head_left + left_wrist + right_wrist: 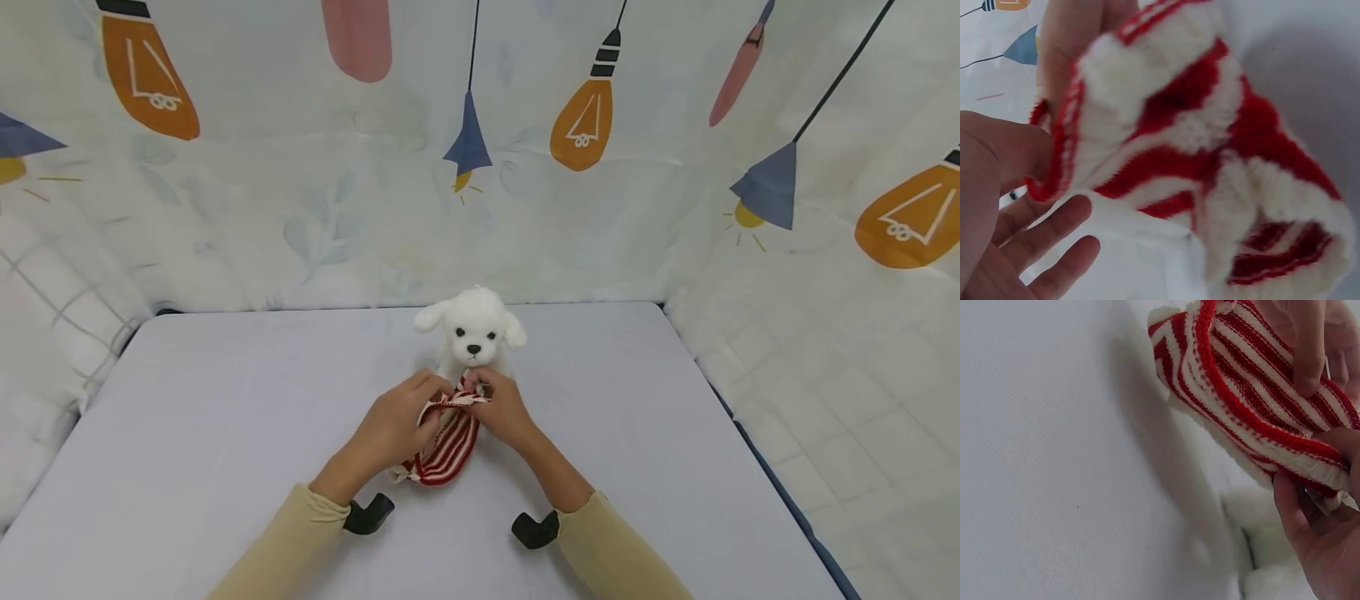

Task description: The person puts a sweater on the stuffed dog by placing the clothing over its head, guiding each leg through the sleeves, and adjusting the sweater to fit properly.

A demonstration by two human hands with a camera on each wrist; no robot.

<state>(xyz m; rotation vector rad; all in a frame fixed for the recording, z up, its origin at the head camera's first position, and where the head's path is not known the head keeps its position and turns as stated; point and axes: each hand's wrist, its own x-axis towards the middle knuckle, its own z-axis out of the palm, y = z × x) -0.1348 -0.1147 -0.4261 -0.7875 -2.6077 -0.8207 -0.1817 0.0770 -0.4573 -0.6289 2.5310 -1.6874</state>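
A red-and-white striped knitted sweater (450, 450) hangs between both hands in front of a white plush dog (478, 325), which sits facing the camera. My left hand (397, 421) holds the sweater's edge; in the left wrist view its thumb is hooked into the opening, with other fingers (1063, 215) loosely spread below. My right hand (506, 408) pinches the sweater's rim near the dog's chest. In the right wrist view, the right hand (1329, 544) has its thumb inside the rim and fingers outside. Behind the sweater, the dog's lower body is mostly hidden.
A white-covered table (247, 400) extends around the dog. Printed curtains (405, 225) with lamp and bulb pictures stand at the back and sides. Dark wrist-worn devices (369, 514) show under both beige sleeves (622, 550).
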